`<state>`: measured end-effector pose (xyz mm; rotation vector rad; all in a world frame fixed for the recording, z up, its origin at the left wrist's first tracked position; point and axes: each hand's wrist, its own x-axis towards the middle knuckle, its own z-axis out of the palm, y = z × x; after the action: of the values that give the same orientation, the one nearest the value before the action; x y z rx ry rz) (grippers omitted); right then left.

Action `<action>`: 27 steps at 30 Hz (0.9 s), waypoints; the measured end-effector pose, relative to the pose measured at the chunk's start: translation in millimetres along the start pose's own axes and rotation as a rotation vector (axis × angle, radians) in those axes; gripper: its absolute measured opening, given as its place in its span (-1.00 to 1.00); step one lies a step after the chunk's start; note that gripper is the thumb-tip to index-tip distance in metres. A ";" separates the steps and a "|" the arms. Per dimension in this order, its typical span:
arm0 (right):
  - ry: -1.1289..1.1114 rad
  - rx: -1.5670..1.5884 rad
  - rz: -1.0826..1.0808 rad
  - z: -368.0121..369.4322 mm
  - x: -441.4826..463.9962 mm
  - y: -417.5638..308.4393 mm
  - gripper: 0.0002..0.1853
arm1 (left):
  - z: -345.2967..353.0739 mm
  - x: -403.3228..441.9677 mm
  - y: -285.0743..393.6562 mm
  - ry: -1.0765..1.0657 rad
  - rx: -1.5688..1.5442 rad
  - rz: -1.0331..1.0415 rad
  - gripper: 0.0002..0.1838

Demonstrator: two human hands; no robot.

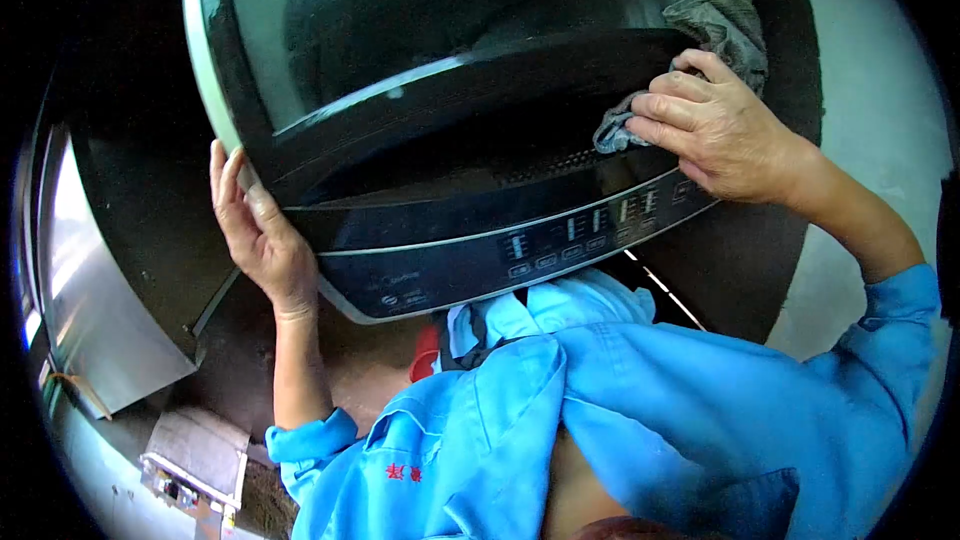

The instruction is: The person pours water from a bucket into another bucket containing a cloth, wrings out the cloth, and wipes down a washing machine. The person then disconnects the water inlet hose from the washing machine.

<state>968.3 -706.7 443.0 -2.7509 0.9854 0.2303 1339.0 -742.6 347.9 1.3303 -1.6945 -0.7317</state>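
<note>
A washing machine top (420, 225) with a dark glass lid (450, 0) and a control panel along its near edge fills the upper middle. My left hand (262, 235) rests against the machine's left side, fingers apart and pointing up, holding nothing. At the machine's right near corner, my right hand (715, 125) is closed on a grey cloth (735, 30). Part of the cloth lies on the dark surface just above the panel, and the rest bunches up beyond the fingers.
A pale wall or floor surface (880, 100) runs down the right. Something red (426, 348) shows below the machine by the blue clothing. At lower left are a metal panel (120, 310) and a small box-like object (195, 460).
</note>
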 end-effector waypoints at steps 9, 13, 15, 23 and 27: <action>-0.289 -0.222 0.390 -6.2 -23.1 3.3 -0.94 | 1.7 0.8 4.2 -0.001 -0.003 -0.003 -0.66; -0.355 -0.180 0.372 -1.9 -3.3 -1.8 -0.94 | 2.8 0.6 5.5 0.038 0.037 -0.023 -0.69; -0.295 0.010 0.369 4.8 11.6 -14.4 -0.91 | 2.2 -0.2 3.6 0.049 0.028 -0.017 -0.69; -0.284 0.087 0.352 9.8 22.0 -29.2 -0.83 | 1.9 0.6 6.1 0.048 0.111 0.032 -0.70; -0.569 -0.068 0.458 -10.7 1.2 -0.5 -0.86 | 4.9 2.3 6.9 0.067 0.098 0.025 -0.70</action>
<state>970.3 -709.7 453.2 -2.2446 1.4121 1.0586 1331.2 -743.3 351.9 1.3832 -1.7085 -0.5901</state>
